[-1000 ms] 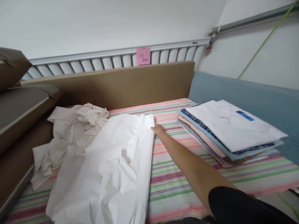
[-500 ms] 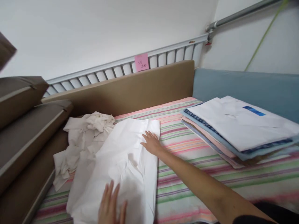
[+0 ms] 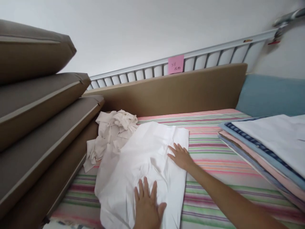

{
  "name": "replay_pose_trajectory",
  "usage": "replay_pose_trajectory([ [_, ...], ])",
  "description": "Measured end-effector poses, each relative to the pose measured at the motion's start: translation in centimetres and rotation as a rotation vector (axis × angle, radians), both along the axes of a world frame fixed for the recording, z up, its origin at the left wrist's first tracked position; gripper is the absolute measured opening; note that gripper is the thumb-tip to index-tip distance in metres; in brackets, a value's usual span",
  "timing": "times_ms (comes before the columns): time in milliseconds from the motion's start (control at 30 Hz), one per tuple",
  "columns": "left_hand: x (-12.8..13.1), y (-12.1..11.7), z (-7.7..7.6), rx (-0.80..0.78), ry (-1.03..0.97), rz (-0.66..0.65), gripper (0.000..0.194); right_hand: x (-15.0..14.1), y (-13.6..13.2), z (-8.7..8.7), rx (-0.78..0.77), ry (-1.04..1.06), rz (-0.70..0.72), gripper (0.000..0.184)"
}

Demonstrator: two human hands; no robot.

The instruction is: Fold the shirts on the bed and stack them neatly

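Note:
A white shirt-like garment [image 3: 140,149] lies spread out and partly folded on a striped sheet [image 3: 205,190], with wrinkles around its middle. My left hand [image 3: 148,206] rests palm down on its lower part, fingers spread. Farther up, near the garment's right edge, my right hand [image 3: 180,156] lies flat with its fingers apart. Neither hand grips the cloth. Crumpled off-white cloth [image 3: 111,127] sits against the garment's upper left side and is partly covered by it.
Stacked brown cushions [image 3: 50,121] rise on the left. A pile of folded garments [image 3: 267,149], white on top, lies at right. Behind stand a brown padded board [image 3: 171,98], a blue panel [image 3: 271,92] and a white radiator [image 3: 147,73] bearing a pink note [image 3: 175,64].
The view has swung left, so the scene sits farther right. My left hand has reached forward and now lies flat on the garment. My right hand stays near its right edge.

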State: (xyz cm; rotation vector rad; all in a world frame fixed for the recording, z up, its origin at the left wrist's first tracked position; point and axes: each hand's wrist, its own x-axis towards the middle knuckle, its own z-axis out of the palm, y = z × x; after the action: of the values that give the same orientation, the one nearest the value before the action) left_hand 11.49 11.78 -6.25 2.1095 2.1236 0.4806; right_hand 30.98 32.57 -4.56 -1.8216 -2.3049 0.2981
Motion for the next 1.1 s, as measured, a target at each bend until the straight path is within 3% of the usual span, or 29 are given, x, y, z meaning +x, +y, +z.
replay_pose_trajectory([
  [100, -3.1, 1.7, 3.1, -0.051, -0.259, 0.044, 0.047, -1.4, -2.2, 3.1, 0.075, 0.017, 0.062, 0.053],
  [167, -7.2, 3.1, 5.2, 0.110, -0.370, 0.173, 0.047, -3.2, -5.1, 4.9, 0.192, 0.084, 0.231, 0.051],
  [233, -12.3, 4.3, 6.7, 0.305, -0.302, 0.337, 0.051, -5.3, -8.1, 5.5, 0.179, 0.136, 0.420, 0.054],
  [267, -14.8, 4.8, 7.0, 0.327, -0.239, 0.428, 0.051, -6.2, -9.5, 5.3, 0.121, 0.141, 0.499, 0.056],
  [400, -21.9, 5.6, 6.1, 0.038, -0.161, 0.790, 0.054, -7.9, -12.5, 3.0, -0.117, 0.097, 0.608, 0.056],
  [500, -23.7, 5.6, 4.8, -0.070, -0.247, 0.814, 0.058, -7.6, -12.4, 2.4, -0.169, 0.063, 0.619, 0.056],
  [633, -24.7, 6.4, 3.8, -0.048, -0.348, 0.763, 0.055, -8.7, -8.6, 5.3, -0.134, 0.036, 0.568, 0.042],
  [733, -25.5, 7.1, 3.0, -0.078, -0.434, 0.762, 0.050, -11.8, -2.6, 8.5, 0.080, -0.018, 0.435, 0.036],
  [833, -26.2, 7.4, 2.3, -0.138, -0.514, 0.704, 0.038, -16.0, 4.3, 10.7, 0.213, -0.240, 0.433, 0.037],
  [967, -26.6, 7.1, 2.2, -0.083, -0.558, 0.686, 0.023, -21.5, 10.7, 10.6, 0.242, -0.369, 0.539, 0.041],
  [1100, -26.2, 6.8, 3.3, 0.047, -0.811, 0.713, 0.015, -24.7, 13.2, 8.6, 0.234, -0.479, 0.573, 0.032],
])
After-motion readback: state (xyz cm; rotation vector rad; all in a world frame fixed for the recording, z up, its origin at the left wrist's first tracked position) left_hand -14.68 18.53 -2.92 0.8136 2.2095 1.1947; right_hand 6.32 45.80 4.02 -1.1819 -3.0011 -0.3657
